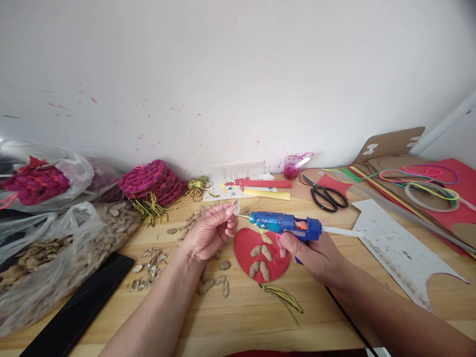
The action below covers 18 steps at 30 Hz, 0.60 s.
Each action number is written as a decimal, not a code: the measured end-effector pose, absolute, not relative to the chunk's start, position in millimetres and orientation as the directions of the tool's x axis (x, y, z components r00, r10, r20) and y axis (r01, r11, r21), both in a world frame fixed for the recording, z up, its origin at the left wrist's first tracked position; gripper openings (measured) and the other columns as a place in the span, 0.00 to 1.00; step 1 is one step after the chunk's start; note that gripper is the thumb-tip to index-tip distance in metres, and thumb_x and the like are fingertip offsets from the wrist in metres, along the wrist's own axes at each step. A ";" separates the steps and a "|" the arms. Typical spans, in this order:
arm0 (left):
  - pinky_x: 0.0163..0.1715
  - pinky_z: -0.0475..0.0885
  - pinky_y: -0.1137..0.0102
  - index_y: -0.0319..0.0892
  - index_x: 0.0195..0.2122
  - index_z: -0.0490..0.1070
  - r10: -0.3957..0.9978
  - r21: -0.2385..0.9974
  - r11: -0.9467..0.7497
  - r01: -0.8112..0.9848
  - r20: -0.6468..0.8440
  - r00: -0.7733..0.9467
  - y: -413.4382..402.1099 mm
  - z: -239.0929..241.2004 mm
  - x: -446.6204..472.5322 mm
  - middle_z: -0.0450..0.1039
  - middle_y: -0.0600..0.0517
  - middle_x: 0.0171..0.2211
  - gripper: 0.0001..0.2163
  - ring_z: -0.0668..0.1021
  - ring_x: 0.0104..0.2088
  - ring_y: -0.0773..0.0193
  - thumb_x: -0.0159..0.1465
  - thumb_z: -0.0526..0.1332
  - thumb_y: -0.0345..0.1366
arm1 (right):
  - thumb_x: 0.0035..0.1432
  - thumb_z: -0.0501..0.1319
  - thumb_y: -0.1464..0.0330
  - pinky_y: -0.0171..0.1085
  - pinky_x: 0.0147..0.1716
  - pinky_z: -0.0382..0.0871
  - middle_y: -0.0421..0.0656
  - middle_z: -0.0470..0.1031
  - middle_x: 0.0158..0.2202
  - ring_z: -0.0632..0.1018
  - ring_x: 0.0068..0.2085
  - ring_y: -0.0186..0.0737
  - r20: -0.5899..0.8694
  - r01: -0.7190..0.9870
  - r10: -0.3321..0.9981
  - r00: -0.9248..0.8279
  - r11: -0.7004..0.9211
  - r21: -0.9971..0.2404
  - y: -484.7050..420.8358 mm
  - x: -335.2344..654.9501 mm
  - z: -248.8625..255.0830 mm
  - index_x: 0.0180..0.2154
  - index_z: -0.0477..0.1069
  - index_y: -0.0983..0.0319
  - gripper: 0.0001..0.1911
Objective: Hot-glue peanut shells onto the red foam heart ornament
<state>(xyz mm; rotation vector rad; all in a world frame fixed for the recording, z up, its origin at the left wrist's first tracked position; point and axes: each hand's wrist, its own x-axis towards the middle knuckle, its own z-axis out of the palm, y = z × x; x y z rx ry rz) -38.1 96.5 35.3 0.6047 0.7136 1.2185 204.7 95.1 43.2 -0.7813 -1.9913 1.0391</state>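
Observation:
Between the thumb and fingers of my left hand (213, 225) is a peanut shell half (236, 207), its hollow side showing. My right hand (312, 255) grips a blue hot glue gun (280, 223). The gun's metal nozzle points left and reaches the shell's edge; whether they touch, I cannot tell. A white glue stick (342, 231) sticks out of the gun's back. Below the gun lies a red paper circle (243, 260) with several peanut shells (267, 253) arranged on it. Green and yellow strands (283, 296) lie at its lower edge.
Loose peanuts (206, 285) and broken shells (148, 270) lie left of the circle. Further left are a black flat object (84, 302), a plastic bag of peanuts (70, 238) and stacked magenta pieces (148, 181). Black-handled scissors (327, 196), paper strips (266, 184) and white card (401, 258) lie behind and right.

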 end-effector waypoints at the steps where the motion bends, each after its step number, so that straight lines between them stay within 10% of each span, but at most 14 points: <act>1: 0.21 0.61 0.80 0.36 0.25 0.69 0.969 0.750 0.244 -0.614 -0.164 0.186 96.4 35.2 -38.0 0.62 0.56 0.22 0.16 0.66 0.24 0.74 0.52 0.77 0.34 | 0.71 0.53 0.58 0.35 0.23 0.61 0.38 0.69 0.22 0.68 0.24 0.33 0.333 0.170 0.776 -0.535 0.485 -0.858 95.1 204.7 43.4 0.26 0.70 0.61 0.22; 18: 0.21 0.61 0.80 0.37 0.25 0.67 0.969 0.761 0.240 -0.603 -0.149 0.197 96.2 36.4 -37.8 0.61 0.57 0.23 0.17 0.65 0.24 0.75 0.53 0.76 0.36 | 0.71 0.54 0.57 0.35 0.24 0.62 0.39 0.69 0.22 0.69 0.24 0.34 0.364 0.188 0.780 -0.509 0.514 -0.837 98.1 204.1 42.3 0.26 0.69 0.60 0.22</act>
